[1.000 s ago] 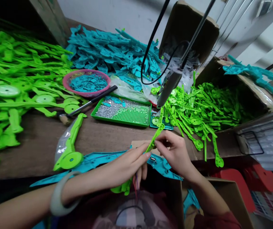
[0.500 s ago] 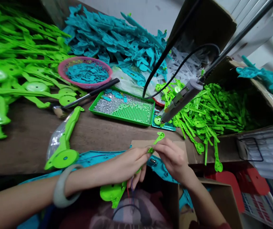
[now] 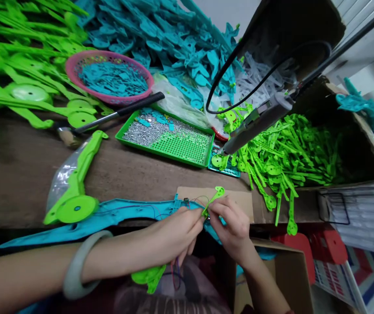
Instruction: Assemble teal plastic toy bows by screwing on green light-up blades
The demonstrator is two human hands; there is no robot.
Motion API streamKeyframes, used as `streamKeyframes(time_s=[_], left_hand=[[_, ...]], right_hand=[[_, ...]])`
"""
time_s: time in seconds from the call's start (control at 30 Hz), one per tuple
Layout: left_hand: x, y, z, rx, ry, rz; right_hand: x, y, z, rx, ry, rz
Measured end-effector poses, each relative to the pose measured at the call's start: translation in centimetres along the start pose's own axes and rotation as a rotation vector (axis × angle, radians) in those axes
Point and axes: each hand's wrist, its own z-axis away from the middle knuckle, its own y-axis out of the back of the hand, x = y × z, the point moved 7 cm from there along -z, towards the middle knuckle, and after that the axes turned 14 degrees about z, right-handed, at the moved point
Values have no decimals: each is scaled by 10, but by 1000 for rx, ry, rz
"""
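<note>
My left hand [image 3: 183,233] is closed around a thin bright-green plastic part [image 3: 213,198], whose narrow end sticks out above my fingers. A round green end [image 3: 147,275] hangs below that hand, with red and blue wires [image 3: 175,274] beside it. My right hand [image 3: 231,222] pinches at the green part close to my left fingertips; what lies between its fingers is too small to make out. Under my hands, a long teal plastic shell [image 3: 118,213] with thin wires along it lies at the table's front edge, partly over a cardboard piece [image 3: 239,203].
A green tray [image 3: 164,159] of small metal pieces stands ahead, beside a pink basket [image 3: 71,72] of teal pieces. A hammer [image 3: 118,114] lies left of the tray. A grey electric screwdriver [image 3: 259,124] hangs at right. Green parts [image 3: 281,152] and teal parts [image 3: 161,35] are heaped around.
The camera view has shifted. More of the teal shell now shows left of my hands. Both hands stay together at the green part, slightly lower in view.
</note>
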Motion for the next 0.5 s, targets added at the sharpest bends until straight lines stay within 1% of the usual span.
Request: streamKeyframes(time_s=[0.07,0.17,0.23,0.33,0.43,0.5], left_hand=[[-2,-4,-1,-1,-11,13],[-4,-8,2,18,38,-10],[0,-10,5,40,61,-30],[5,-13,8,53,39,-44],[4,-17,7,50,12,-49],[0,-19,5,41,22,-24]], right_hand=[[-1,1,4,-20,-19,-9],[-5,4,10,-39,-33,-42],[-5,5,13,-58,-60,-49],[-4,7,14,-93,-88,-31],[-6,10,13,-141,-62,2],[-8,11,13,-175,-30,36]])
